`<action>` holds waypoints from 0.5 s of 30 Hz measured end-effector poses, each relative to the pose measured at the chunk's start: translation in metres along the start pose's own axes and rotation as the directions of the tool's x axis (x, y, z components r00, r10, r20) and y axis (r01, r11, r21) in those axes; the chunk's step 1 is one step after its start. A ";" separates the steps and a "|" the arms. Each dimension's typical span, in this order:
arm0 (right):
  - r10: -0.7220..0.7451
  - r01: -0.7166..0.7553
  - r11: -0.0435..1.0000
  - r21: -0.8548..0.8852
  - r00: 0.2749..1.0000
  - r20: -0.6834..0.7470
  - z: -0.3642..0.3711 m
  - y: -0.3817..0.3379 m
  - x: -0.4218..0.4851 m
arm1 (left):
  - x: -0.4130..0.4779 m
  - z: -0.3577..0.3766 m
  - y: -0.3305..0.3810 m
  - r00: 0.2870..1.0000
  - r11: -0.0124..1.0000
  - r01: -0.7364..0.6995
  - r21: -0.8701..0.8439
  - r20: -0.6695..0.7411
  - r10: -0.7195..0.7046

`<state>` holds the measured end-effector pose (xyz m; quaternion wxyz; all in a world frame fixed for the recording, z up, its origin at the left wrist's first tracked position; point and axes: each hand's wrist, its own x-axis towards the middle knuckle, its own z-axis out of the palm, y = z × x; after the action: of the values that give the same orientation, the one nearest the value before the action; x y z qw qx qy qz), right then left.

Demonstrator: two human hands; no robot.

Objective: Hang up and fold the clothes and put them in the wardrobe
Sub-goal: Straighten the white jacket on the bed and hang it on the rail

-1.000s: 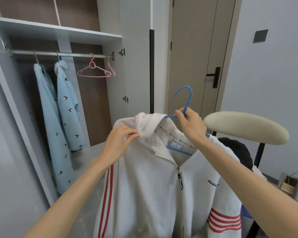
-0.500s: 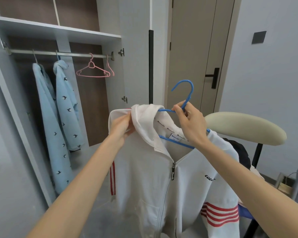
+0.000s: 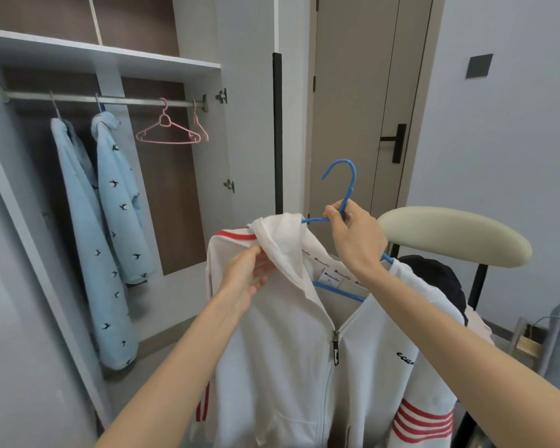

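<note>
right fingers (image 3: 337, 215) are gripping blue hanger (image 3: 353, 176); left fingers (image 3: 259, 270) are touching white jacket (image 3: 288, 350) hood, grip unclear; shoulder stripe newly showing.

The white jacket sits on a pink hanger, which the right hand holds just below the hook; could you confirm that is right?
Not quite: the head view shows the hanger under the white jacket is blue, not pink. The right hand does hold it just below the hook.
</note>
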<state>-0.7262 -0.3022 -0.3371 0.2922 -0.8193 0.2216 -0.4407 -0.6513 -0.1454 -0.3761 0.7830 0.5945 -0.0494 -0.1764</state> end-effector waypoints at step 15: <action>0.002 -0.005 0.983 0.181 1.000 0.017 -0.017 -0.001 0.012 | 0.034 -0.047 0.016 0.715 0.633 -0.404 0.660 -0.204 0.668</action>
<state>-0.7338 -0.3140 -0.3220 0.3683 -0.7924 0.1797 -0.4518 -0.6029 -0.1098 -0.3786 0.5729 0.7794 -0.1050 0.2310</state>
